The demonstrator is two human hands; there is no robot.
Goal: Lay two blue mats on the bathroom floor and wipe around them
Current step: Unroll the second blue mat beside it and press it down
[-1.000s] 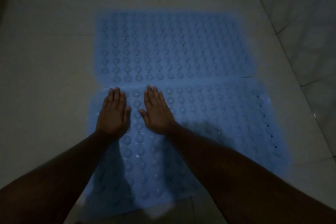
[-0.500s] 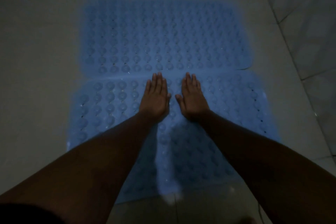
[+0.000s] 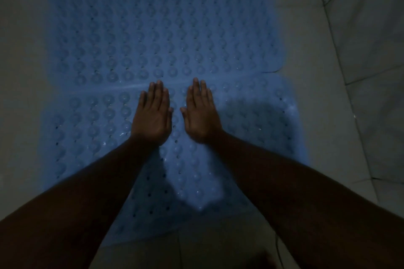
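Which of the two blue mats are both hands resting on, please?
The nearer mat: the left hand and right hand lie flat on it, fingertips at its seam with the farther mat.

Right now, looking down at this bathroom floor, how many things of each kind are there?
Blue mats: 2, the far mat and the near mat, lying edge to edge.
Bare hands: 2, the left hand and the right hand, both flat on the near mat.
Total: 4
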